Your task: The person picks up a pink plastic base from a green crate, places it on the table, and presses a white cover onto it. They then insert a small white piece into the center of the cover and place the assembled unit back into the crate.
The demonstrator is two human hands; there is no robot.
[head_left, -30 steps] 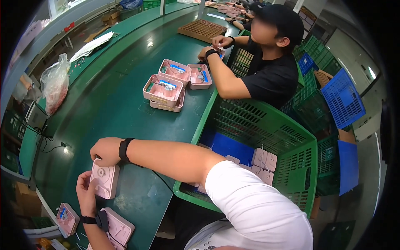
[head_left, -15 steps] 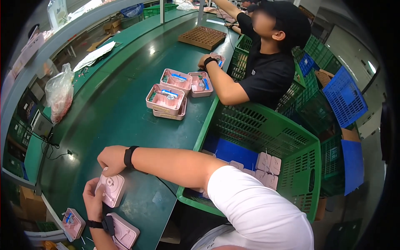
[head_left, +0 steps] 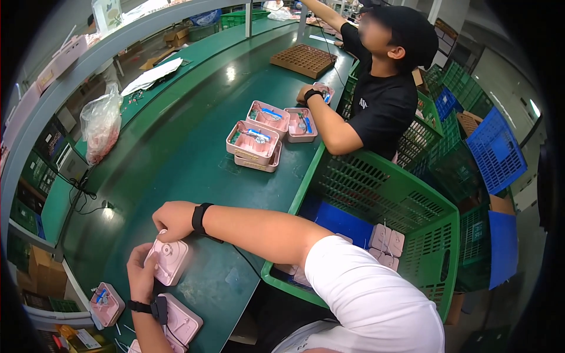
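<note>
A pink square plastic housing (head_left: 169,260) stands tilted on the green bench in front of me. My left hand (head_left: 142,273) grips its left side from below, a black watch on that wrist. My right hand (head_left: 172,219) reaches across from the right with a black band on the wrist and rests curled on the housing's top edge. A second pink housing (head_left: 181,320) lies flat by my left forearm. Another pink part with blue inside (head_left: 106,303) sits at the bench edge to the left.
Three open pink housings (head_left: 256,140) lie mid-bench. A person in black sits at the right, a hand (head_left: 305,94) on the bench. A green crate (head_left: 382,200) holding pink parts stands right of me. A plastic bag (head_left: 101,120) and brown tray (head_left: 304,59) lie farther off.
Both hands and the pink housing sit slightly lower and more to the right in the picture as my head shifted. The grip on the housing looks the same.
</note>
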